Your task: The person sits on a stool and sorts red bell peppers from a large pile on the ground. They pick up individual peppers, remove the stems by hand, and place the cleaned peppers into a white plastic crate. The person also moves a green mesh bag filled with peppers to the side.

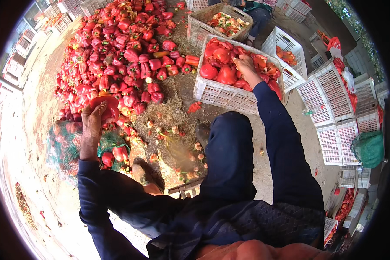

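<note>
My left hand (93, 117) holds a hollow, cut red bell pepper (109, 107) by its rim, in front of the big heap of red bell peppers (120, 58). A green mesh sack (63, 146) of peppers lies just beneath that forearm. At the right, my right hand (245, 66) is over a white plastic crate (229, 99) full of opened red peppers (227, 75). Its fingers are bent at the peppers; whether they grip one cannot be told.
Behind the full crate stands a dirty crate (196, 31) of pepper cores and scraps, with a person seated beside it. A white crate (282, 44) holds a few pepper pieces. Stacked crates (328, 94) line the right. Pepper scraps (174, 130) litter the ground around my boots.
</note>
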Demonstrator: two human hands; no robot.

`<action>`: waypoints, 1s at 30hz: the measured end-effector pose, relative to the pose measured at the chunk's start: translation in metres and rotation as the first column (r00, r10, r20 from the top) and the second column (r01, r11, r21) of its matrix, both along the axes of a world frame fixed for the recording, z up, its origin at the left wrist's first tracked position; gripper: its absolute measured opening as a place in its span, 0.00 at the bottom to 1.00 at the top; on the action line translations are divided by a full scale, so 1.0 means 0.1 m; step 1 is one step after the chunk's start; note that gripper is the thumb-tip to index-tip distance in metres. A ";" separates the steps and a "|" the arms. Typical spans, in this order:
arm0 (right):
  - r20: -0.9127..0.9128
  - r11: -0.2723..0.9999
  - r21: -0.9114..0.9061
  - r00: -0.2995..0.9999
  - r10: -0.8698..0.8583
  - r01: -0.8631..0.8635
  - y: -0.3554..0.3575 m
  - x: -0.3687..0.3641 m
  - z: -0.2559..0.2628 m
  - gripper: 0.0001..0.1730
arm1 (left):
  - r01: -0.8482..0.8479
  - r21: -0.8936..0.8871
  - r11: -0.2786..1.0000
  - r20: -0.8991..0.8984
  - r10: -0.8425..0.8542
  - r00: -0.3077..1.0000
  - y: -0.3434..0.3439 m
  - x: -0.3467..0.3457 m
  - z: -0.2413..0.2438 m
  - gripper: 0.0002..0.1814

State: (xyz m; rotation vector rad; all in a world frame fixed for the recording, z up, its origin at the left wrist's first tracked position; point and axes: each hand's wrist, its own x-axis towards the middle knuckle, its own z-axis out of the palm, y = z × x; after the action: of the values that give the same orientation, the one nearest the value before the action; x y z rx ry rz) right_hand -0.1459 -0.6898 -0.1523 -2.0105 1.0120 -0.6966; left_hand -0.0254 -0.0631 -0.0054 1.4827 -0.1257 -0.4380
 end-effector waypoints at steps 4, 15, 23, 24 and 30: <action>0.201 0.845 0.380 0.925 0.322 -0.376 0.84 0.03 0.63 0.21 | 0.053 -0.058 0.997 -0.023 -0.055 0.998 0.06 -0.07 0.01 0.14; 0.219 0.073 0.409 0.175 0.960 -0.910 3.32 0.16 1.88 0.29 | 0.211 -0.355 0.911 -0.162 -0.282 0.946 -0.47 -0.45 0.32 0.16; 0.201 0.221 0.271 0.279 0.939 -0.937 3.48 0.14 1.65 0.18 | 0.272 -0.421 0.865 -0.262 -0.403 0.877 -0.52 -0.41 0.25 0.24; 0.223 0.232 0.255 0.290 0.931 -0.939 3.47 0.14 1.64 0.16 | 0.271 -0.398 0.876 -0.261 -0.391 0.883 -0.53 -0.42 0.25 0.25; 0.276 0.256 0.293 0.338 0.899 -0.921 3.27 0.10 1.67 0.10 | 0.303 -0.261 0.916 -0.229 -0.364 0.903 -0.65 -0.47 0.12 0.35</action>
State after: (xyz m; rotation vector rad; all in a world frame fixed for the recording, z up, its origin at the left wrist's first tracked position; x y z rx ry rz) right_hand -0.1356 -0.3627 0.0144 -1.7558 -0.2127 0.1457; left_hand -0.0720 -0.1276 0.0067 1.1692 -0.2057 -0.8781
